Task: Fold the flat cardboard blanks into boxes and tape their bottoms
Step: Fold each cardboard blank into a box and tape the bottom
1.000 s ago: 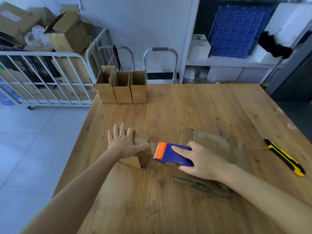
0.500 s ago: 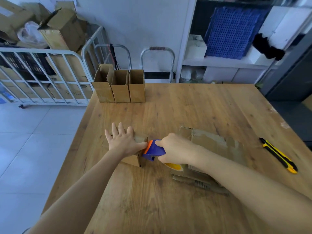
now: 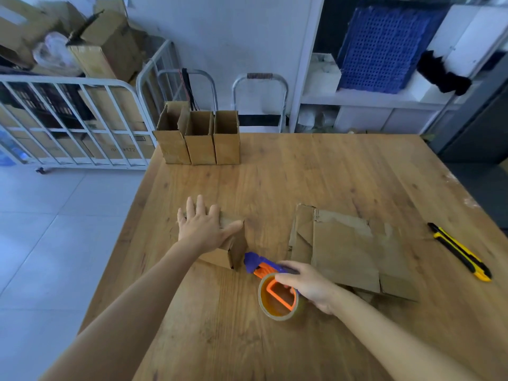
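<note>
A small cardboard box lies on its side on the wooden table. My left hand presses flat on top of it, fingers straight. My right hand grips a blue and orange tape dispenser with a roll of clear tape. The dispenser's blue nose touches the lower right end of the box. A pile of flat cardboard blanks lies just right of my right hand.
Three upright open boxes stand in a row at the table's far left edge. A yellow and black utility knife lies near the right edge. A white metal cart with cartons stands on the floor to the left.
My right hand drew the dispenser down across the box's end and tilted it, so the tape roll now faces up. My left hand stayed pressed on the box.
</note>
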